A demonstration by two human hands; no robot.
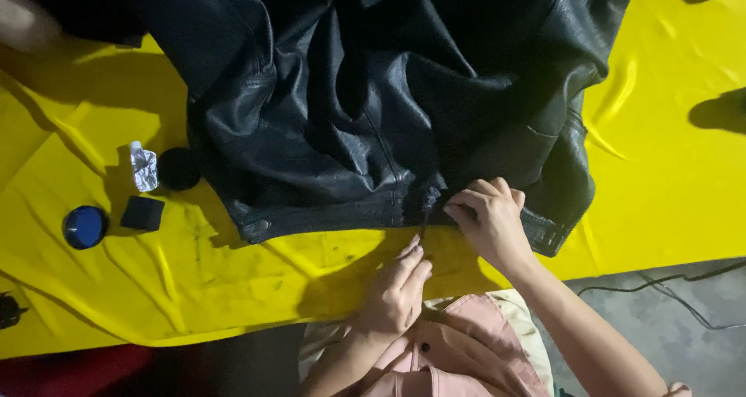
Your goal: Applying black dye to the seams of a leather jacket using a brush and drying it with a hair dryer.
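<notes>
A black leather jacket lies crumpled on a yellow cloth. My right hand pinches the jacket's ribbed hem next to the zipper's lower end. Just below the hem, my left hand has its fingers together and pointing up at the zipper's bottom; whether they grip the zipper pull I cannot tell.
Left of the jacket lie a crumpled silver tube, a round black lid, a black block and a round blue tin. A black cable runs over the grey floor at the right. Someone's blurred hand is at the top left.
</notes>
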